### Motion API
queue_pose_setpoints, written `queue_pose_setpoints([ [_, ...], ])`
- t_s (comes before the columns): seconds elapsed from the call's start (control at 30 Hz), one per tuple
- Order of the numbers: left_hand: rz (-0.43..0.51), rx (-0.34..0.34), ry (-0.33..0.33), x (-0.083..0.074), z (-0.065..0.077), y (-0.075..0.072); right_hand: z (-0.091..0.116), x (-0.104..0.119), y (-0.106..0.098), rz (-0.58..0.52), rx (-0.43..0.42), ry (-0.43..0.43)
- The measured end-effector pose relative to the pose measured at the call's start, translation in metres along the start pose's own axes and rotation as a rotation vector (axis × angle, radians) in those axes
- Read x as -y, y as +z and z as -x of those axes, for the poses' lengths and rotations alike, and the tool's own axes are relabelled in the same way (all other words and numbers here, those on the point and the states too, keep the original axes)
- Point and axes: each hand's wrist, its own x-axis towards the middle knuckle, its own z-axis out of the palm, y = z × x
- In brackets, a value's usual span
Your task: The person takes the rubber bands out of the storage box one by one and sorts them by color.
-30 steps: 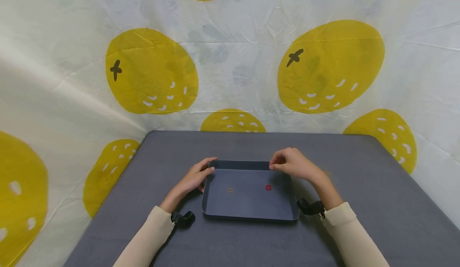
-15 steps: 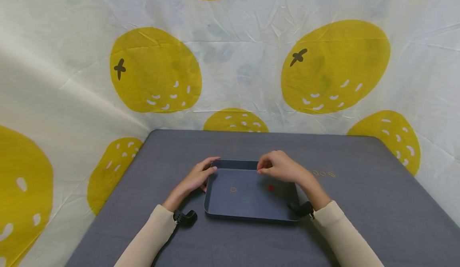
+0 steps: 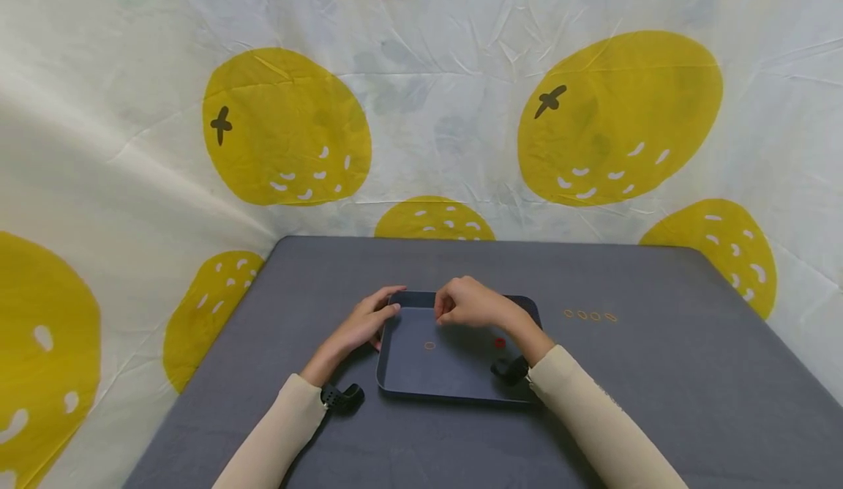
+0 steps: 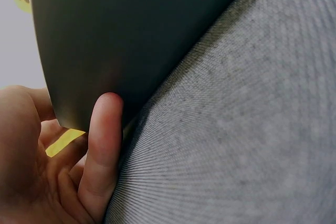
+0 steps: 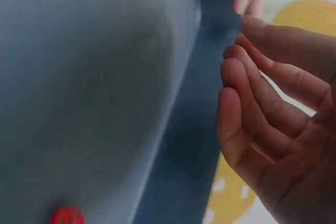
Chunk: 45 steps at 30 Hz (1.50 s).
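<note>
A dark blue-grey tray sits on the table. My left hand grips its left side near the far corner; in the left wrist view a finger lies against the outer wall. My right hand is over the far part of the tray, fingers curled, thumb near the index fingertip. Whether something thin is between those tips does not show. Inside the tray lie a thin orange-yellow rubber band and a red band, seen as red loops in the right wrist view.
To the right of the tray, several orange-yellow rubber bands lie in a row on the grey table. A white cloth with yellow fruit prints hangs behind the table and along its left side.
My right hand has moved left from the tray's far right corner to over its far middle. The row of bands, hidden earlier by the arm, now shows. My left hand keeps its grip.
</note>
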Motion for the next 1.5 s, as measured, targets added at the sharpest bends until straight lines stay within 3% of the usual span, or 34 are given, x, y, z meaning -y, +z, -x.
queue_pose_setpoints([
  [0.27, 0.0, -0.004, 0.001, 0.0, -0.001, 0.0, -0.019, -0.001, 0.016, 0.023, 0.074, 0.03],
  [0.53, 0.006, 0.008, 0.011, 0.003, 0.0, -0.002, -0.024, -0.003, 0.028, 0.025, 0.083, 0.026],
  [1.5, 0.005, 0.001, 0.01, 0.002, -0.001, -0.002, -0.027, -0.005, 0.034, 0.013, 0.062, 0.006],
])
